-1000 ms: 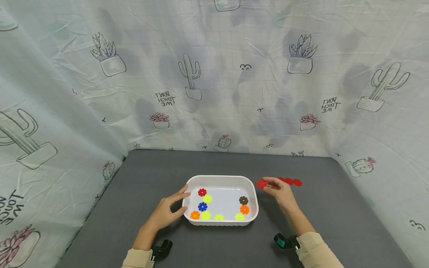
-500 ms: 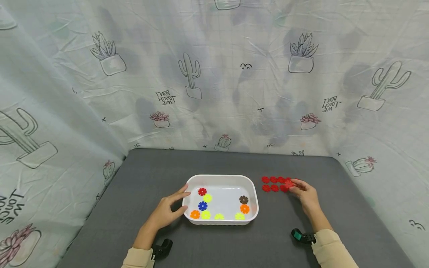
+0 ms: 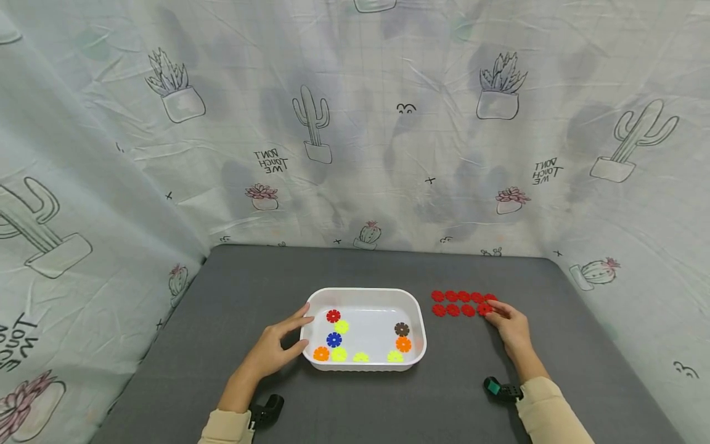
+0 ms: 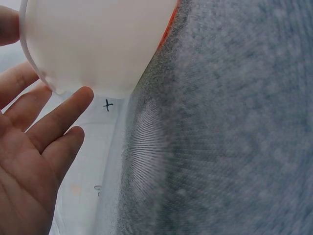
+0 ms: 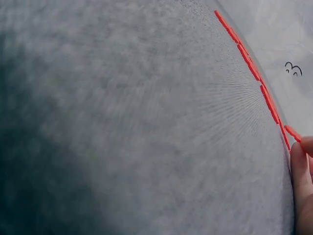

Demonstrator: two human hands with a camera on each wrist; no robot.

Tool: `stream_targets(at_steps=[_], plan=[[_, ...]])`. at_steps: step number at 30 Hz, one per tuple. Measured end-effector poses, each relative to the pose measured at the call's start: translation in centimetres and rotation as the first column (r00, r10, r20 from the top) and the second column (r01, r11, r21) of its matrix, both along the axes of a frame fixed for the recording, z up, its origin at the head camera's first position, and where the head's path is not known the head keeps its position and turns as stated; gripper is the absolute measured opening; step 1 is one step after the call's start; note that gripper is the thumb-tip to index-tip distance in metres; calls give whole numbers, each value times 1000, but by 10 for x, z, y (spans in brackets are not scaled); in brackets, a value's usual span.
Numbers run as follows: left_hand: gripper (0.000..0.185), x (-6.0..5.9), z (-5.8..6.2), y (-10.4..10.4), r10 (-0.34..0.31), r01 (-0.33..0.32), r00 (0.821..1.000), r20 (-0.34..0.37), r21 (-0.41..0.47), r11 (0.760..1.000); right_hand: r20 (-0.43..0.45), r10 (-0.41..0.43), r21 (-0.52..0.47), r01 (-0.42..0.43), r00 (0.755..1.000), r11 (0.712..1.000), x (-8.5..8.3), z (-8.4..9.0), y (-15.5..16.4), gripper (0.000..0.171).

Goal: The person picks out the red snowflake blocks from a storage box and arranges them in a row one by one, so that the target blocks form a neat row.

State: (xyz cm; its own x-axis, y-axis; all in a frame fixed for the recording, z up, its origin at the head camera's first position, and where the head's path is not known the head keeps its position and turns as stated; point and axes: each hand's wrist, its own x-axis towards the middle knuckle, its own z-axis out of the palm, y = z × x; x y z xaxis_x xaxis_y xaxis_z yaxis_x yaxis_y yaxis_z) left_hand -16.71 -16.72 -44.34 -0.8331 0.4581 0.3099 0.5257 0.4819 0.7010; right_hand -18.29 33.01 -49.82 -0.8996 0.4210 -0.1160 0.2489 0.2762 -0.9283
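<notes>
From the head view, a shallow white plastic tray [image 3: 420,320] sits on the grey felt tabletop [image 3: 233,296]. Inside the tray lie flat flower-shaped plastic discs: a red one [image 3: 333,316] and a blue one [image 3: 334,340] near its left wall, a brown one [image 3: 402,329] near its right wall, and orange and yellow ones along its near wall. The left hand [image 3: 272,349] rests against the tray's left end, fingers spread and straight. Right of the tray, two rows of red flower-shaped discs [image 3: 460,303] lie on the felt; the right hand [image 3: 513,327] touches the rows' right end with its fingertips, and whether it pinches a disc I cannot tell.

The left wrist view shows the fingers [image 4: 58,117] loosely straight against the tray's rim [image 4: 36,73].

The right wrist view shows the red discs [image 5: 254,73] edge-on, with a fingertip [image 5: 301,161] at their near end.
</notes>
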Motion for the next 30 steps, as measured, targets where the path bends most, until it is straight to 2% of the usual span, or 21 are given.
stream_targets(at_steps=[3,7,12,18,26,30], plan=[[41,0,1,0,1,-1,1000,12,-6,1000,12,1,102,-2,1000,995,-2,-2,0,39],[41,0,2,1,0,0,1000,12,-9,1000,20,4,233,-8,1000,972,-3,-2,0,36],[41,1,3,1,-1,1,1000,11,0,1000,27,9,312,-17,1000,950,-2,-1,-2,34],[40,0,1,0,-1,1,1000,-7,-4,1000,12,29,335,-32,999,942,-1,-1,-2,34],[41,1,1,1,6,-6,1000,-3,-22,1000,1,-9,295,8,1000,956,-1,2,-4,35],[41,1,0,1,12,-12,1000,11,-14,1000,-4,25,251,-24,1000,968,1,6,-7,39]])
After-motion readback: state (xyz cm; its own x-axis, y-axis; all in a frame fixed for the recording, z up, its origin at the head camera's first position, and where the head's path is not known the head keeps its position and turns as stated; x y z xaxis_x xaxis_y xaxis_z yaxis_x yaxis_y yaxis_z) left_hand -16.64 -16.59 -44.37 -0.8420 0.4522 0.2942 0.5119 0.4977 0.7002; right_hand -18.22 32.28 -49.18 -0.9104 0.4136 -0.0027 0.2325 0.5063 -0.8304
